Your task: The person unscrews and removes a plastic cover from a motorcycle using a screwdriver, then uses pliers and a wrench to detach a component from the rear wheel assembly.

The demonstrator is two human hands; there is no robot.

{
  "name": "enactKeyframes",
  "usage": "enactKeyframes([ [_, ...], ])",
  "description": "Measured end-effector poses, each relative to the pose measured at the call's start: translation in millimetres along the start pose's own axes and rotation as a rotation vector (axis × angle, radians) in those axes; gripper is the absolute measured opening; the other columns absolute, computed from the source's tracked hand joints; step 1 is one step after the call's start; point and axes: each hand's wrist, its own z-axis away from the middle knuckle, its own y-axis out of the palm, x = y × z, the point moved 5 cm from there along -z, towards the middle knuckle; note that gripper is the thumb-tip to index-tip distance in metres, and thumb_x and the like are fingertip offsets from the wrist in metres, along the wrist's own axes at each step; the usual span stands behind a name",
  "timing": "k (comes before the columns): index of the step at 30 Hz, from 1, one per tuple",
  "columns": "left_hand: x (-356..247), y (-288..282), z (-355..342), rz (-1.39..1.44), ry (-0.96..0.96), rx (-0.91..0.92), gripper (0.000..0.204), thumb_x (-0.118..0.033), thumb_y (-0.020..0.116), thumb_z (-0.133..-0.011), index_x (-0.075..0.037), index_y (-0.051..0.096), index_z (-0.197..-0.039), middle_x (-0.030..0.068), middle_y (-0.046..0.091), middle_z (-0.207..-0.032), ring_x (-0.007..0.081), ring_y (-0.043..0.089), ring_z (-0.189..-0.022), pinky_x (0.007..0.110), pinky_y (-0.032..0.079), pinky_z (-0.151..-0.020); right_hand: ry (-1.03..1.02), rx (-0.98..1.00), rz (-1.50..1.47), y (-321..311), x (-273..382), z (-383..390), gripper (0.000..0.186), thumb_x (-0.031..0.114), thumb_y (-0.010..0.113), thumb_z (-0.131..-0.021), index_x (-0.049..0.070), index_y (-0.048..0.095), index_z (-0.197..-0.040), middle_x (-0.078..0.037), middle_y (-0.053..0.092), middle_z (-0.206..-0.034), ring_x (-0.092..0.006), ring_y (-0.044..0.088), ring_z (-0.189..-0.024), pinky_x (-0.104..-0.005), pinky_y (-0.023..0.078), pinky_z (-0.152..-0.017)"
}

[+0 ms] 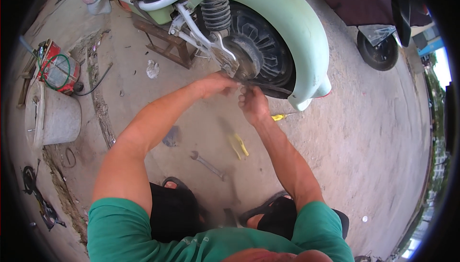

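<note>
Both hands meet at the lower part of the scooter's black wheel, below its hub and the end of the white metal arm. My left hand reaches in from the left, its fingers bent in close under the arm's end. Just beside it, my right hand has its fingers curled in at the tyre's lower edge. Whatever the fingertips grip is too small or hidden to name. A pale green fender curves over the wheel. Above the hub stands a black coil-spring shock absorber.
On the ground lie a yellow-handled screwdriver, yellow-handled pliers and a wrench. A brown stand is under the scooter. To the left are a whitish bucket and a red box. Another vehicle's wheel stands far right.
</note>
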Motion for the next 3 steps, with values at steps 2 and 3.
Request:
enactKeyframes([
  [2, 8, -6, -6, -0.003, -0.009, -0.008, 0.021, -0.027, 0.072, -0.097, -0.007, 0.070, -0.101, 0.0036, 0.068, -0.088, 0.0173, 0.065, -0.083, 0.035, 0.053, -0.079, 0.035, 0.030, 0.064, -12, -5, -13, 0.029, 0.042, 0.046, -0.106, 0.014, 0.054, -0.110, 0.001, 0.057, -0.087, -0.0146, 0.053, -0.071, -0.0297, 0.043, -0.064],
  [3, 16, -10, -8, -0.002, -0.028, -0.014, 0.023, -0.027, 0.073, -0.096, -0.006, 0.070, -0.105, 0.0044, 0.069, -0.090, 0.0174, 0.065, -0.083, 0.035, 0.053, -0.080, 0.078, 0.055, 0.125, -17, -10, -17, 0.034, 0.046, 0.050, -0.105, 0.013, 0.054, -0.111, 0.000, 0.059, -0.088, -0.0151, 0.055, -0.071, -0.0312, 0.044, -0.065],
])
